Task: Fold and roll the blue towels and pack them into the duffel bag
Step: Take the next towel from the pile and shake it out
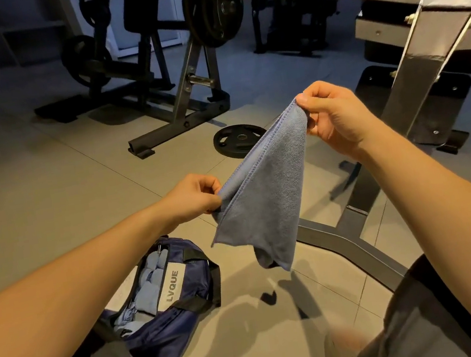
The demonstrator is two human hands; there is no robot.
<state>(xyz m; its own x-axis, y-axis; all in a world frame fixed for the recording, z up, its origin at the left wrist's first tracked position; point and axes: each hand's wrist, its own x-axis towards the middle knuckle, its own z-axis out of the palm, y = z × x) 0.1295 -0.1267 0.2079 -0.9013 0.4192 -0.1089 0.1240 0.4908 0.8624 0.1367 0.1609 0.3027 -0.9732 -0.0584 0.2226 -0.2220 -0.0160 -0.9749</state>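
A blue towel (264, 198) hangs in the air, doubled over, stretched between my two hands. My left hand (193, 198) pinches its lower left corner. My right hand (333, 116) pinches the upper corner, higher and farther right. The rest of the towel droops down over the floor. Below my left forearm, a navy duffel bag (183, 305) lies open on the floor, with a white label on its side. Several light blue rolled towels (149, 283) lie inside it.
A black weight plate (238, 141) lies on the tiled floor beyond the towel. A weight rack with plates (185, 94) stands behind it. A metal bench frame (415, 84) rises at the right, its base bar (344, 241) crossing under the towel. My knees show at the bottom.
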